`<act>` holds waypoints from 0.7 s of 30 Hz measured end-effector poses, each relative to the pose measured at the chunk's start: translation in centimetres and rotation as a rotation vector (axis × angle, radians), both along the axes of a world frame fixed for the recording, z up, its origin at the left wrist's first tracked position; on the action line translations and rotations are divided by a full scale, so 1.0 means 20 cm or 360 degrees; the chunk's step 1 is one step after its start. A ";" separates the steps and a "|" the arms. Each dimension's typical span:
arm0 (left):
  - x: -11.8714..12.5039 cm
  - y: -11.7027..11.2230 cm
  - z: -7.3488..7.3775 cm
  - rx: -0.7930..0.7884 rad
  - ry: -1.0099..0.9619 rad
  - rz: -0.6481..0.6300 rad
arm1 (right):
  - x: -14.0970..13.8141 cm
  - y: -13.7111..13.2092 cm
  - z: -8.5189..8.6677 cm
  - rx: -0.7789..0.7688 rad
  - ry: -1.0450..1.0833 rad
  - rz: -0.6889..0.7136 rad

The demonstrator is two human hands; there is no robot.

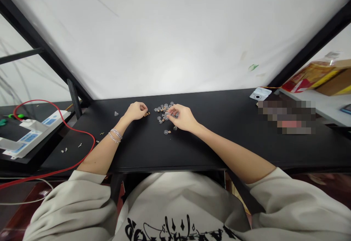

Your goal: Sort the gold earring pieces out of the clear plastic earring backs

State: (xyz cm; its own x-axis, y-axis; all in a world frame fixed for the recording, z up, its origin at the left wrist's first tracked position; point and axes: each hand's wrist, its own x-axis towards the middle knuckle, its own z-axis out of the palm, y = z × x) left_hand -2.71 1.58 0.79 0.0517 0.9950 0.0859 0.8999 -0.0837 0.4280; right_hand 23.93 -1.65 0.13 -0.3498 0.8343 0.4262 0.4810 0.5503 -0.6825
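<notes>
Left hand [135, 111]: curled, grip unclear, small tan pieces [147, 114] at fingertips | right hand [181, 117]: grip unclear, touching clear glass bulbs [161, 114]

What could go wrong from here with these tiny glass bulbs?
The glass bulbs lie bunched right under the right hand, so a slip might knock them together or crack one. They look round and could roll across the black table, where stray ones may be hard to spot. The bracelets on the wrist behind the left hand might also catch or sweep the small pieces if that arm moves across.
</notes>
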 end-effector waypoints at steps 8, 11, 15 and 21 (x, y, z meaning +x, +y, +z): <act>0.01 0.00 -0.01 0.0055 -0.0013 -0.0010 | 0.00 0.00 0.00 -0.0004 -0.0004 -0.0006; 0.00 0.01 -0.03 0.0035 -0.0053 -0.0041 | 0.00 0.00 0.00 0.0002 -0.0007 -0.0005; 0.00 0.01 -0.03 0.0049 -0.0072 -0.0030 | 0.00 0.00 0.00 0.0009 -0.0010 -0.0010; 0.00 0.01 -0.03 0.0016 -0.0138 -0.0041 | 0.00 0.00 -0.01 0.0012 -0.0019 -0.0012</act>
